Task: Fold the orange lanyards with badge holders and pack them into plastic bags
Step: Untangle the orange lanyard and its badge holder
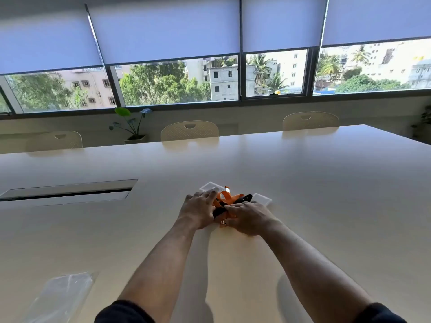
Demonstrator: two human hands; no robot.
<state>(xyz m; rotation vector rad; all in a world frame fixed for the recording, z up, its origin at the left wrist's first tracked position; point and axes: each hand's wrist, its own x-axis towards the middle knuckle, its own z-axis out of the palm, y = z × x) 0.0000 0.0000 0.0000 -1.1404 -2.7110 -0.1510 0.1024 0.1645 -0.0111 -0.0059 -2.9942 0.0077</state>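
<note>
Potted plant point(130, 127), three chairs point(189, 131) beyond table point(303, 183)

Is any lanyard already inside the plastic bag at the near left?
No, the plastic bag lies flat and apart; the orange lanyards are under both hands.

No legible text, label, brand, number or sign appears anywhere in this view. The small white tag point(227, 189) standing up from the bunched orange lanyards point(227, 199), near the middle of the tabletop point(303, 183), is too small and blurred to show any print. The clear badge holders point(210, 186) beside the lanyards show no readable insert, and the plastic bags point(63, 297) at the tabletop's near left edge carry no visible marking. The building fronts seen through the window show no readable signage.
</note>
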